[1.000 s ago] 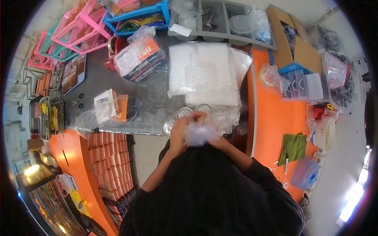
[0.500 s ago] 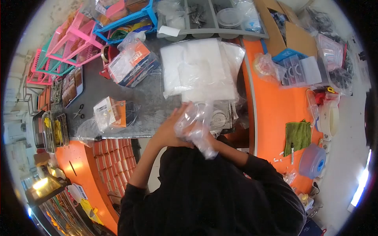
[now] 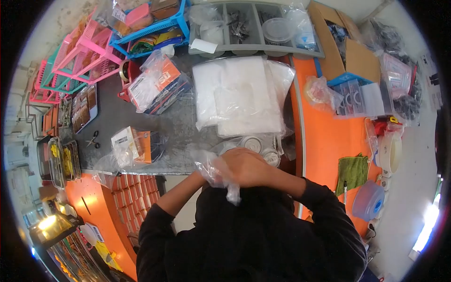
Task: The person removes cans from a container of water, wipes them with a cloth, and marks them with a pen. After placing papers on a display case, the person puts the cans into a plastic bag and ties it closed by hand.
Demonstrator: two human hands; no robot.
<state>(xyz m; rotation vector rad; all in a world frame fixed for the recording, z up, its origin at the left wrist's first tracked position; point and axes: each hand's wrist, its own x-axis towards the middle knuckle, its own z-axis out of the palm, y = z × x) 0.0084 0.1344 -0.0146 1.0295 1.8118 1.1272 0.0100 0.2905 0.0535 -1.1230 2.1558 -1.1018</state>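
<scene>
Both hands are together at the table's near edge, around a crumpled clear plastic bag (image 3: 212,167). My right hand (image 3: 249,168) shows its back and knuckles, with fingers curled over the bag. Most of my left hand (image 3: 199,178) is hidden behind the bag and the other hand, so its fingers do not show. A twisted end of the bag hangs down toward my chest. Just beyond my right hand stand round-topped containers (image 3: 271,158). Farther back lies a stack of white plastic-wrapped sheets or bags (image 3: 244,96).
A printed box (image 3: 162,89) and a smaller opened box (image 3: 136,146) stand on the dark table. Scissors (image 3: 94,139) lie to the left. A grey divided tray (image 3: 249,48) is at the back. On the orange counter are a green cloth (image 3: 352,171) and a cardboard box (image 3: 359,61).
My right hand has come from behind the bag to its front. The bag has shifted left and bunched up, and my left hand has drawn back toward my body.
</scene>
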